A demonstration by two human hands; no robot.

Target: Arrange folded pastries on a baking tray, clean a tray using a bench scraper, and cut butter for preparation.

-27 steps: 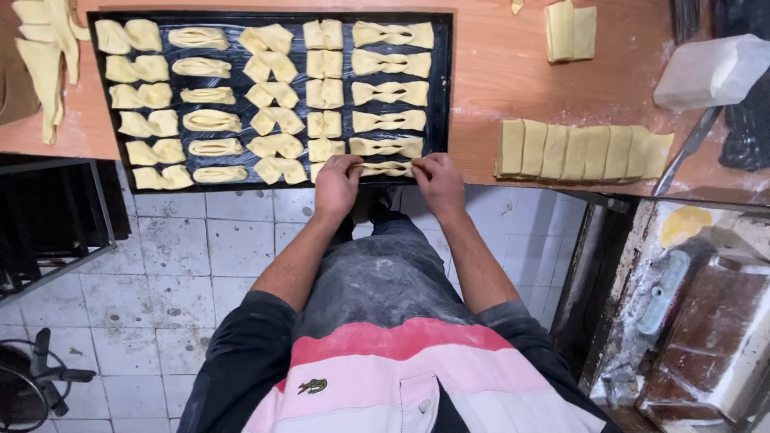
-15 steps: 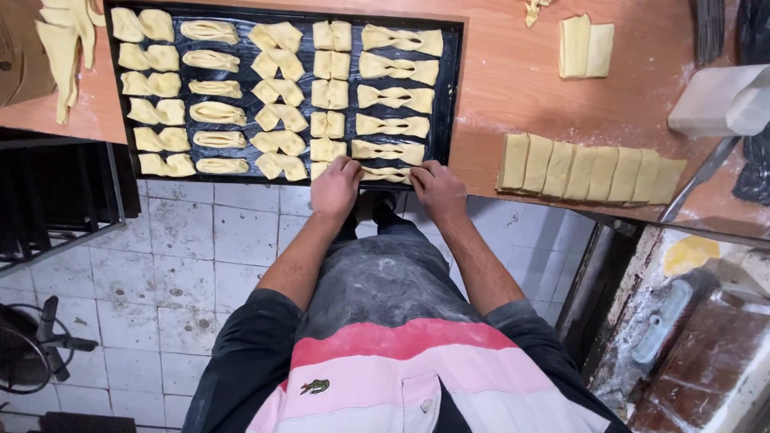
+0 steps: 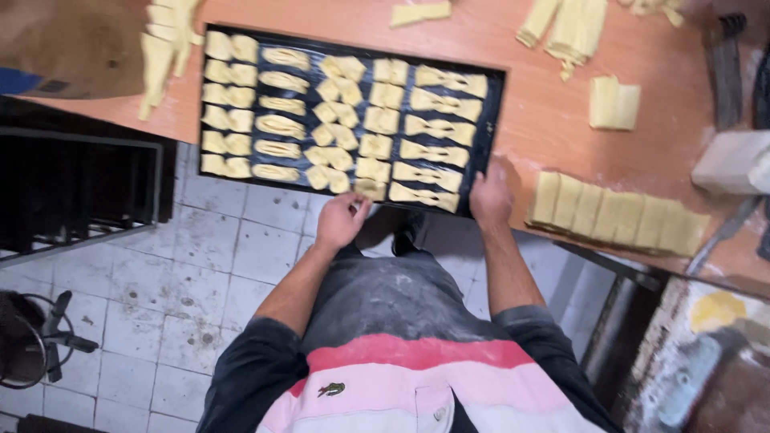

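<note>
A black baking tray [image 3: 491, 120] full of pale shaped dough pieces [image 3: 345, 120] juts past the near edge of an orange-brown table [image 3: 553, 152]. My left hand [image 3: 341, 220] curls under the tray's near rim, close to its middle. My right hand [image 3: 491, 196] grips the tray's near right corner. Bow-shaped dough pieces [image 3: 437, 128] fill the tray's right columns, and folded and oval ones fill the left.
A row of cut dough slabs [image 3: 618, 220] lies on the table right of the tray. More dough strips [image 3: 565, 28] and a folded piece [image 3: 613, 104] lie farther back. A dark metal rack [image 3: 80, 188] stands at left over the tiled floor [image 3: 200, 273].
The tray has slid toward me and now overhangs the table edge. My hands moved apart along its near rim, the right one to the corner. The view has tilted.
</note>
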